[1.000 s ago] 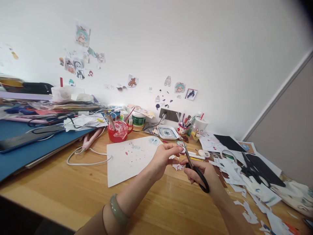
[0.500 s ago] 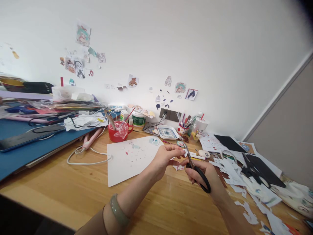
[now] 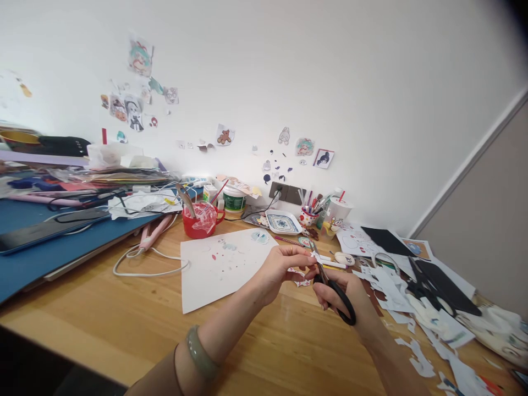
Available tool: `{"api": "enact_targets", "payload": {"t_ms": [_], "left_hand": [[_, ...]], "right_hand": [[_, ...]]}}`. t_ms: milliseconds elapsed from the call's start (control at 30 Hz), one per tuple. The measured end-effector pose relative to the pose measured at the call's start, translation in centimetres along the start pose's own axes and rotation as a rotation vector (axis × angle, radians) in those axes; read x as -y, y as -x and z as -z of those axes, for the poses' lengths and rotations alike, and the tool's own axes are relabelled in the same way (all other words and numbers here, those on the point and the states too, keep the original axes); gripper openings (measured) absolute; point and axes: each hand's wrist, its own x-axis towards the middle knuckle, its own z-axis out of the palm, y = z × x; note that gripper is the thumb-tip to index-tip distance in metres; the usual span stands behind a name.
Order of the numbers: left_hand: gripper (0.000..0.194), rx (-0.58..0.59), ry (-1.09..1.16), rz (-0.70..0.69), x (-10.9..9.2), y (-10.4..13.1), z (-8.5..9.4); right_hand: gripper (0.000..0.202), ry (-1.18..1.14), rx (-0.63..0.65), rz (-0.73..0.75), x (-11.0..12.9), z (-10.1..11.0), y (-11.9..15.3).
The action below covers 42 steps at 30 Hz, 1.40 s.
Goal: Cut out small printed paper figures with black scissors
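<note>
My left hand [image 3: 284,269] is closed in a pinch on a small white paper piece [image 3: 314,256]. Black-handled scissors [image 3: 336,297] are in my right hand [image 3: 344,289], with fingers in the loops and the blades pointing up and away, right at the paper piece. Under and behind my left fingers a paper cutout with red marks [image 3: 303,282] shows on the table. To the left lies a white sheet [image 3: 202,286] bearing small coloured cutouts [image 3: 229,247].
A red mug [image 3: 198,223], a patterned square dish [image 3: 284,223] and a pen cup [image 3: 308,218] stand near the wall. Paper scraps [image 3: 390,289] and other scissors [image 3: 427,286] lie at right. A pink device [image 3: 154,234] with a white cord is at left.
My left fingers have shifted slightly at the paper piece and sit closer to the scissor blades. The scissors and my right hand have hardly moved.
</note>
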Motion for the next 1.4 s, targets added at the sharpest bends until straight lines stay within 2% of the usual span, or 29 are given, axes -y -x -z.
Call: {"api": "enact_targets", "payload": {"t_ms": [333,500,667,1100,1400], "left_hand": [[0.021,-0.005,0.013,-0.009,0.0,0.0,-0.1],[0.019,-0.023,-0.001,-0.022,0.1,0.0,0.0],[0.018,-0.066,-0.015,-0.037,-0.1,0.0,0.1],[0.021,-0.14,-0.004,-0.055,-0.3,-0.1,0.0],[0.021,-0.15,-0.018,-0.071,-0.3,-0.2,0.2]], "right_hand": [[0.019,-0.002,-0.015,-0.009,0.1,-0.1,0.0],[0.011,-0.019,-0.018,-0.007,-0.1,0.0,0.0],[0.016,-0.04,-0.019,0.003,-0.4,0.0,0.0],[0.014,-0.031,-0.012,0.0,-0.7,0.1,-0.1],[0.018,-0.022,0.008,0.001,-1.2,0.2,-0.2]]}}
